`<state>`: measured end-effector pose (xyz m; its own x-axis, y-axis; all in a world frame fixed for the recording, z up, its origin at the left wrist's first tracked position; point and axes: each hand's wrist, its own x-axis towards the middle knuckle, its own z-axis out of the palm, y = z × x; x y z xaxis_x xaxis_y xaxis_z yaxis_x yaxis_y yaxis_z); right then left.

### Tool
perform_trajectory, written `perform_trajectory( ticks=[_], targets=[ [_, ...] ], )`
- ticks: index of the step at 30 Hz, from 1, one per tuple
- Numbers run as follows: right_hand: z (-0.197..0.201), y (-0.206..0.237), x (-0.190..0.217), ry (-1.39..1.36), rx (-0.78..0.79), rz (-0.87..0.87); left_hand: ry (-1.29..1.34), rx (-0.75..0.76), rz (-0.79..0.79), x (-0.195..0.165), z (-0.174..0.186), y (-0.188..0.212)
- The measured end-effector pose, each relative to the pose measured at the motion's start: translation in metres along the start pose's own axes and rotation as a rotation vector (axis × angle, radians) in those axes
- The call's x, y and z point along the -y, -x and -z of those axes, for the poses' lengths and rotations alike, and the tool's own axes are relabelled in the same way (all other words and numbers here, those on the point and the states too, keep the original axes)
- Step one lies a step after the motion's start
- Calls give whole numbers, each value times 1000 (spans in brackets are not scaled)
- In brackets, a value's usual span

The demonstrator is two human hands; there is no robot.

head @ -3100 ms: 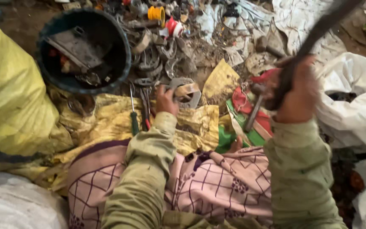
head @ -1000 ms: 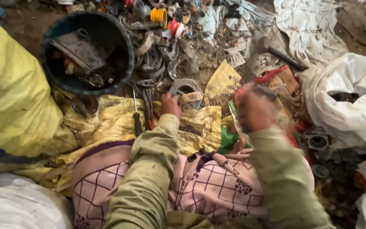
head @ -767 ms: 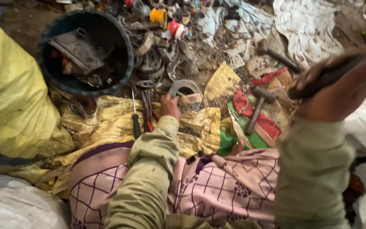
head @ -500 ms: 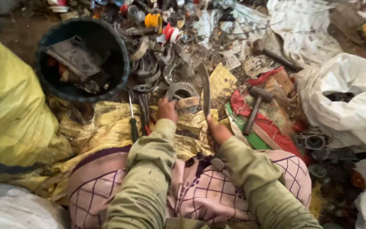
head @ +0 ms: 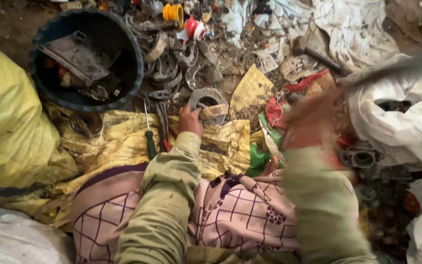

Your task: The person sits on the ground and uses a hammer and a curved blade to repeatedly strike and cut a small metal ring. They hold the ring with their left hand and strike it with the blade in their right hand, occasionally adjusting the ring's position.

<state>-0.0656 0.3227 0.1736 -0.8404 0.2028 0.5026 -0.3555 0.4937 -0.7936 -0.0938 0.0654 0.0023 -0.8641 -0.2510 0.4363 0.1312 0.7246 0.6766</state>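
So the left hand (head: 190,120) is down on a grey metal scrap piece (head: 207,100), fingers closed on the wooden-looking block at its front edge; that piece sits on the dirt right at the top edge of the crumpled yellow sheet (head: 118,139), just right of the green-handled screwdriver (head: 148,134) and the red-handled pliers (head: 163,128) lying on the sheet; the right hand (head: 316,120) is raised and totally smeared with motion blur, so I honestly can't tell what the grip is doing, though a dark blurry streak (head: 391,66) runs up and to the right from it, maybe a long tool; upper left there's a dark round bucket (head: 130,56) with flat metal bits inside; a heap of curved metal parts (head: 169,61) sits between the bucket and the scrap piece; a hammer (head: 313,51) lies on the ground further back, well apart from both hands; white sack (head: 401,112) on the right, big yellow sack (head: 10,127) on the left; pink checked cloth (head: 235,215) covers the lap.
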Motion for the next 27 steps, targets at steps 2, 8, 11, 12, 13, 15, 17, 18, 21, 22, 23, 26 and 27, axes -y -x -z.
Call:
perform_trajectory(
  ticks=[2, 8, 11, 12, 13, 15, 17, 18, 21, 22, 23, 26, 27],
  targets=[
    [-57, 65, -49, 589, 580, -345, 18, 38, 24, 2, 1, 1],
    [-51, 55, -98, 866, 722, 478, 63, -7, 2, 1, 3, -1],
    [16, -19, -25, 535, 238, 853, 40, 3, 3, -1, 3, -2],
    [37, -34, 5, 101, 343, 251, 37, 4, -8, -1, 2, -2],
    [61, -51, 36, -220, 279, -83, 20, -4, -14, -1, 2, -2],
    [91, -71, 82, -390, 127, 56, -14, -4, -13, 0, 1, 1],
    [85, -66, 91, -441, -60, 229, 6, 33, 19, 2, 0, 1],
    [69, -52, 80, -416, -146, 251, 15, 51, 37, 3, -1, 1],
    [-29, 24, -8, 267, 147, -179, 2, -6, -3, 4, -2, 1],
    [-53, 57, -41, 550, 509, -400, 2, 25, 4, 3, -1, 0],
    [-74, 83, -73, 582, 693, -619, 2, 51, 6, 2, -1, -1],
    [-91, 100, -127, 325, 635, -790, 43, 25, -26, -1, 2, -2],
    [-82, 90, -125, 208, 597, -814, 66, -4, -26, -1, 3, -2]
  ],
)
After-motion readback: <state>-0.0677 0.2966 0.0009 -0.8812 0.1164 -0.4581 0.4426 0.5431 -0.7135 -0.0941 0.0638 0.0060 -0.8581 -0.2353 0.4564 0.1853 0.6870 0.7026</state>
